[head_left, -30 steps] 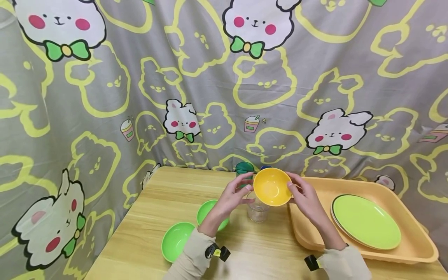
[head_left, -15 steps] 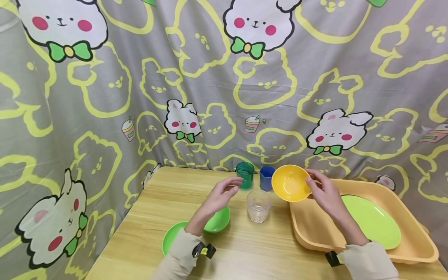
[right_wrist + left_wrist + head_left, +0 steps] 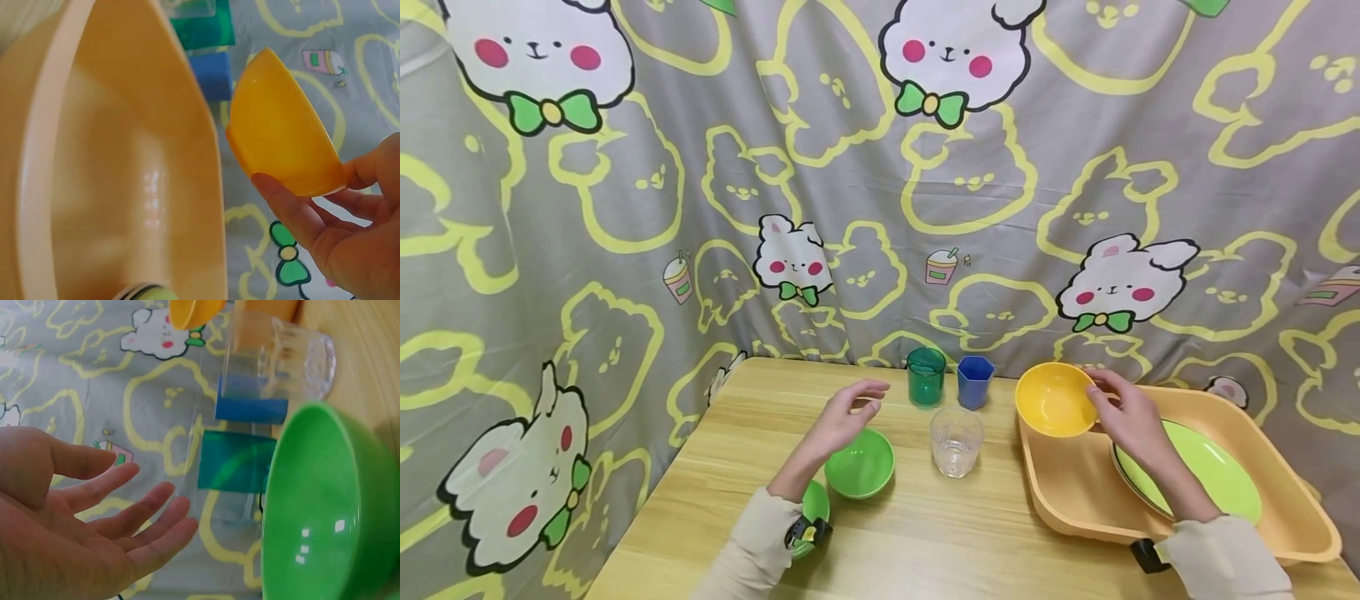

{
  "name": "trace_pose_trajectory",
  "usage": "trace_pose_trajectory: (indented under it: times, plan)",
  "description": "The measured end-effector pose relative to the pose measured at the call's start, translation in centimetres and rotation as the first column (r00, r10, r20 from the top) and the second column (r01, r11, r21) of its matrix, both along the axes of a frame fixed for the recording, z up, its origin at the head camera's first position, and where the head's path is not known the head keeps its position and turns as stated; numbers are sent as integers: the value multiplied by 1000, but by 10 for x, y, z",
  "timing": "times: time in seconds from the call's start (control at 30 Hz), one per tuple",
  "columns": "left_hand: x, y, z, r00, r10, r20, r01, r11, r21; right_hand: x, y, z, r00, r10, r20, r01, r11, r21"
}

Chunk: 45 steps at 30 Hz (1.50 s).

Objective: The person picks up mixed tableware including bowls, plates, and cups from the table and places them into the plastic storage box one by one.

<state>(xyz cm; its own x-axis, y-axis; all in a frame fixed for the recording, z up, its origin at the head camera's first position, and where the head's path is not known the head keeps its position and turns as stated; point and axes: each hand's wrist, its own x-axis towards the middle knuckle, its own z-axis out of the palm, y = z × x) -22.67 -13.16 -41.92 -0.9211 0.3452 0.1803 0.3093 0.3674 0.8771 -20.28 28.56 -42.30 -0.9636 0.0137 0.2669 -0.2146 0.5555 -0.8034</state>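
A yellow bowl [image 3: 1054, 402] is held up by my right hand [image 3: 1131, 417], which pinches its right rim above the left end of the orange tray [image 3: 1052, 510]. The right wrist view shows the same bowl [image 3: 281, 131] tilted, with thumb and fingers on its edge. My left hand [image 3: 842, 421] hovers over two green bowls on the table, holding nothing. Its fingers look loosely bent in the left wrist view, beside the nearer-looking green bowl [image 3: 331, 506]. In the head view one green bowl [image 3: 861, 467] shows fully; the other [image 3: 816, 502] is partly behind the left wrist.
A clear glass [image 3: 957, 446] stands mid-table. Behind it are a green cup [image 3: 927, 379] and a blue cup [image 3: 974, 383]. Inside the tray at right lies a lime-green plate [image 3: 1217, 471], apparently stacked on another. A patterned curtain [image 3: 865, 192] hangs behind the table.
The left hand has let go of the yellow bowl and drawn back to the left. The right hand has carried the bowl rightward from over the clear glass to the tray.
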Motion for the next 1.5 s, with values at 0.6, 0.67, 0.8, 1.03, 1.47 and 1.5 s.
trace_pose_trajectory:
  times: [0.6,0.67,0.8,1.03,1.47,1.5]
  plan:
    - [-5,-39,-11,996,63,60,-53,988,-148,-22,18,-19,997,-32,70,20,986,166]
    - [-7,-44,-11,996,58,61,-45,982,-184,-25,20,-21,996,-35,87,20,985,169]
    - [-8,-52,-11,997,39,70,-22,973,-231,-30,22,-26,993,-39,110,20,986,167]
    - [-12,-59,-13,991,-23,130,55,967,-250,-38,27,-33,987,-47,156,21,987,162]
    - [-23,-62,-26,928,19,372,81,964,-251,-47,32,-41,983,-19,181,-18,980,199]
    - [-24,-63,-27,922,21,386,84,964,-253,-48,32,-41,982,-12,189,-24,981,192]
